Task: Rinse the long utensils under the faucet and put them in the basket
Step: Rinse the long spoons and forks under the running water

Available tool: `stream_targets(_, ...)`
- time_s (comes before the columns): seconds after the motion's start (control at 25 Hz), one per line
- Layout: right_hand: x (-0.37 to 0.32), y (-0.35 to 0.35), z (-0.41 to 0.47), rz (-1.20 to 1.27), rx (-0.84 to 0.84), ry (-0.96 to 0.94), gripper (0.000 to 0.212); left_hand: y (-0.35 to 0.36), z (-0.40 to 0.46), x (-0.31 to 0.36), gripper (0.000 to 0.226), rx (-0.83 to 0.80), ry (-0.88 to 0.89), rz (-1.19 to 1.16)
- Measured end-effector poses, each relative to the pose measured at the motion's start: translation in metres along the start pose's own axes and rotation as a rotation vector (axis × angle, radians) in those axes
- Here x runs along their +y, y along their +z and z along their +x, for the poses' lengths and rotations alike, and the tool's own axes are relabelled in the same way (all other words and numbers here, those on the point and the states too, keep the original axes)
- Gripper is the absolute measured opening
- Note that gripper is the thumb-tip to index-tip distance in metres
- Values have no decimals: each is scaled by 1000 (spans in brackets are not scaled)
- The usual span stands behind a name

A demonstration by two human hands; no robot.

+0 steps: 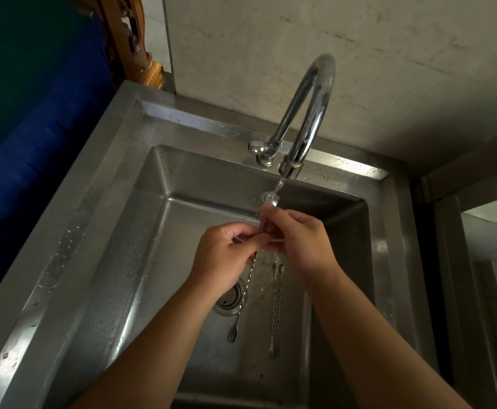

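Here, both hands' fingers (251,238) pinching twisted steel bar spoon (248,283), bowl under faucet (309,113)

Water is being run in a thin stream from the curved chrome faucet (306,113) into a steel sink (117,219). A long twisted utensil (248,283) is being held under the stream by the left hand (226,255) and the right hand (297,246), both pinched around its upper part, its forked end hanging beside the drain strainer (231,296). Two more twisted utensils (276,308) are being left lying on the basin floor.
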State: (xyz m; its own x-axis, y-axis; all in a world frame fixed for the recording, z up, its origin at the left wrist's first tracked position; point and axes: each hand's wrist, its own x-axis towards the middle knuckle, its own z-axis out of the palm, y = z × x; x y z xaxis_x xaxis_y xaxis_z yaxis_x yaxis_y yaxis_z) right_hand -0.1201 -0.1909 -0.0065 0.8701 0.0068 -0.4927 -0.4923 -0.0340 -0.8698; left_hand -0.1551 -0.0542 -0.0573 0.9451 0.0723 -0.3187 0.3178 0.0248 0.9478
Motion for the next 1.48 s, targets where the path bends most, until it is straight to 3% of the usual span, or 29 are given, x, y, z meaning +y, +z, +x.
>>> stream_targets(0.08, -9, 2, 4, -76, 56, 28, 57, 0, 0, 3, 3, -31, 1, 6)
stream_targets(0.24, -23, 1, 12, -178, 68, -47, 56, 1, 1, 11, 11, -51, -15, -41)
stream_targets(0.4, -23, -2, 14, -256, -65, -182, 34, -3, 4, 22, 4, -59, -24, -127)
stream_targets(0.6, -19, -7, 10, -74, -124, -127, 11, -2, 2, 26, 8, -77, 1, -95)
stream_targets(0.68, -19, -7, 8, -35, -103, -119, 14, 0, -2, 23, 7, -78, 1, -85)
stream_targets(0.8, -13, -10, 6, -74, -46, -142, 16, -3, -10, 15, 22, -123, -46, -90)
stream_targets(0.96, 6, -18, 5, -19, -108, -67, 20, -9, -14, -2, 21, -132, -94, -68)
stream_targets(1.08, 43, -34, 16, 25, -50, 79, 27, -9, -12, -14, 15, -73, -155, -129)
stream_targets(1.28, 163, -70, 38, -54, 259, 433, 8, -12, -9, -38, 20, -63, -286, -147)
stream_targets(1.4, 227, -78, 49, -368, 293, 523, 10, -15, -6, -58, 21, -80, -363, -129)
stream_targets(1.48, 254, -78, 55, -606, 274, 513, 23, -14, -3, -73, 21, -82, -407, -111)
